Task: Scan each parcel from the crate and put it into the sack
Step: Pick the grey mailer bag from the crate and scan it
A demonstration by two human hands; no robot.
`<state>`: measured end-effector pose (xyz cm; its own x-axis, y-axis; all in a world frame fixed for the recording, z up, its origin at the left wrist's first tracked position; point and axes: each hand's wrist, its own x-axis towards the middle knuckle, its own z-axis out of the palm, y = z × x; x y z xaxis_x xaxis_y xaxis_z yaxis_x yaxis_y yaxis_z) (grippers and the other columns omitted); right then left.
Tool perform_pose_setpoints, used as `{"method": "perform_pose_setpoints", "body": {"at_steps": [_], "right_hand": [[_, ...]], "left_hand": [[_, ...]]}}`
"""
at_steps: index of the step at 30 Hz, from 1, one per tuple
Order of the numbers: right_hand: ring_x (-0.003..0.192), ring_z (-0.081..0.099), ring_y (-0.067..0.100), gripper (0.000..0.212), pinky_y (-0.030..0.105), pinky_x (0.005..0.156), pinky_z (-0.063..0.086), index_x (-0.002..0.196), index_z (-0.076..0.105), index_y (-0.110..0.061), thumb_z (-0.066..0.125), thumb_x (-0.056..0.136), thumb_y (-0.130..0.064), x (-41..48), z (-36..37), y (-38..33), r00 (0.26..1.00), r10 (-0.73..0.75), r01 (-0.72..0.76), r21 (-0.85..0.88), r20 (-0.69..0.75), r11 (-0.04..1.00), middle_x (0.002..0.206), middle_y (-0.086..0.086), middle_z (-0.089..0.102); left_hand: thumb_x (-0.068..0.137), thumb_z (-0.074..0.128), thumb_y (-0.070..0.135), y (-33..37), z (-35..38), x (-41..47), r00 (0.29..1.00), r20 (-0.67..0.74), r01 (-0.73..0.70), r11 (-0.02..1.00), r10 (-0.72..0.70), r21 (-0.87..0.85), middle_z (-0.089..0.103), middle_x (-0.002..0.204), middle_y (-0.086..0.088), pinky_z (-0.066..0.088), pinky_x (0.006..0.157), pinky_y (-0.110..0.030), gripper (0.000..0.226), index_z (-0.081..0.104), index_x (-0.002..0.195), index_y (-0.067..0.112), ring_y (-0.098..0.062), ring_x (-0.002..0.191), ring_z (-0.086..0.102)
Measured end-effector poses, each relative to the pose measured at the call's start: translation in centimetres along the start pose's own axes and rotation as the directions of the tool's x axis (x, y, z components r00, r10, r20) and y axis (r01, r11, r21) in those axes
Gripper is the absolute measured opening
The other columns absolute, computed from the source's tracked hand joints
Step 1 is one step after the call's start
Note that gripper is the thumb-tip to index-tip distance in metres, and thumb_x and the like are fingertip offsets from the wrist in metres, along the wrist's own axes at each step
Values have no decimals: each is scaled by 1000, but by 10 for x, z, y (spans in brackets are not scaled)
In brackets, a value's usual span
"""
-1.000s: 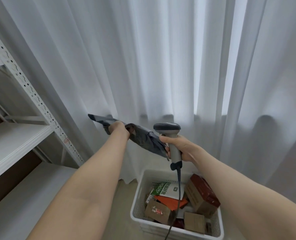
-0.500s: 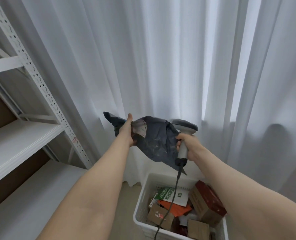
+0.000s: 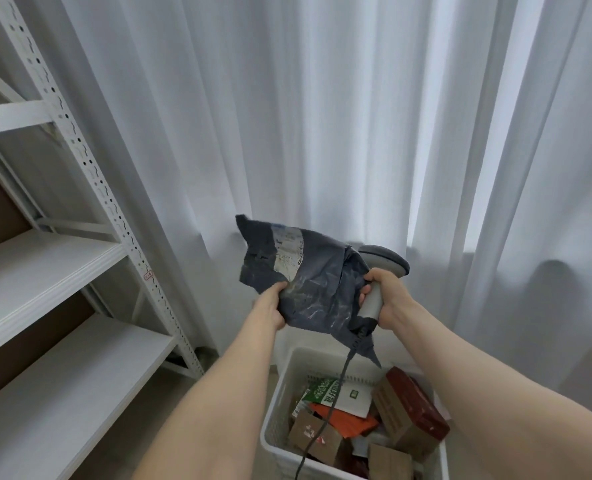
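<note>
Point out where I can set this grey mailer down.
Two white shelf boards on the left show bare surface: the middle board, left of the perforated upright, and the lower board beneath it. The crate is crowded with boxes and packets.

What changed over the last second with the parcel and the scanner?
The left hand turned the grey parcel from edge-on to flat, its label now facing the camera, and regripped at its lower edge. The right hand kept holding the scanner. The crate and its contents stayed put.
</note>
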<state>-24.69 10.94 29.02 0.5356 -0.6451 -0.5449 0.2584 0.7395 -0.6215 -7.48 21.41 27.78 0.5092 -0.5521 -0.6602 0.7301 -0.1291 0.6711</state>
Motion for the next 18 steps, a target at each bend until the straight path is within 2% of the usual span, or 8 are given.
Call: {"method": "perform_pose_setpoints", "body": {"at_steps": [2, 4, 7, 10, 11, 13, 15, 18], "right_hand": [[36, 45, 7, 13, 17, 38, 42, 76, 50, -13, 52, 85, -4, 5, -4, 0, 995, -42, 42, -1, -95, 999, 55, 0, 51], [41, 44, 8, 13, 17, 38, 40, 77, 51, -12, 52, 85, -2, 10, -9, 3, 986, -68, 68, 0, -153, 998, 60, 1, 49], [46, 43, 10, 12, 18, 37, 39, 79, 51, -12, 51, 84, -1, 15, -13, 6, 980, -76, 78, 2, -183, 997, 63, 2, 49], [42, 45, 9, 11, 18, 37, 40, 81, 52, -11, 51, 84, -1, 17, -14, 6, 981, -80, 86, 26, -176, 996, 62, 2, 50], [43, 46, 9, 9, 18, 38, 41, 84, 52, -11, 52, 85, -2, 18, -14, 5, 983, -83, 90, 36, -165, 995, 63, 2, 51], [49, 50, 11, 11, 21, 42, 45, 94, 54, -11, 54, 86, -4, 18, -15, 4, 984, -104, 111, 38, -146, 993, 66, 3, 54], [60, 58, 17, 17, 27, 52, 52, 104, 57, -11, 58, 87, -8, 18, -12, 3, 982, -142, 146, 28, -124, 989, 74, 6, 61], [94, 68, 32, 29, 49, 84, 55, 116, 62, -14, 70, 88, -20, 18, -6, 3, 980, -193, 195, 65, -42, 979, 102, 12, 71]], "left_hand": [[89, 60, 10, 15, -3, 1, 994, -50, -98, 995, 97, -35, 65, 120, -16, 53, 88, -45, 37, 58, 125, 3, -31, 107, 64], [88, 57, 7, 26, -8, 0, 985, -81, -154, 988, 151, -31, 65, 118, -15, 53, 89, -44, 37, 56, 125, 3, -30, 104, 65], [88, 54, 5, 30, -9, 1, 983, -77, -167, 986, 169, 24, 67, 103, -13, 56, 76, -38, 25, 58, 112, 5, -26, 85, 65], [89, 49, 1, 25, -7, 0, 988, -62, -136, 988, 141, 79, 62, 81, -7, 53, 50, -29, 12, 56, 90, 10, -18, 68, 58], [89, 48, -1, 22, -6, 0, 989, -53, -130, 988, 135, 89, 60, 79, -6, 52, 49, -29, 13, 54, 86, 11, -17, 67, 57], [91, 47, -2, 18, -5, 0, 994, -11, -107, 988, 109, 108, 58, 78, -6, 50, 59, -35, 15, 52, 84, 10, -17, 68, 56], [94, 45, -3, 13, -4, -2, 996, 64, -62, 993, 56, 103, 60, 79, -9, 51, 70, -37, 15, 53, 85, 6, -18, 70, 57], [98, 43, 0, 6, 0, -5, 989, 145, 5, 994, -22, 113, 64, 79, -12, 52, 79, -38, 15, 56, 90, 2, -20, 71, 60]]}}
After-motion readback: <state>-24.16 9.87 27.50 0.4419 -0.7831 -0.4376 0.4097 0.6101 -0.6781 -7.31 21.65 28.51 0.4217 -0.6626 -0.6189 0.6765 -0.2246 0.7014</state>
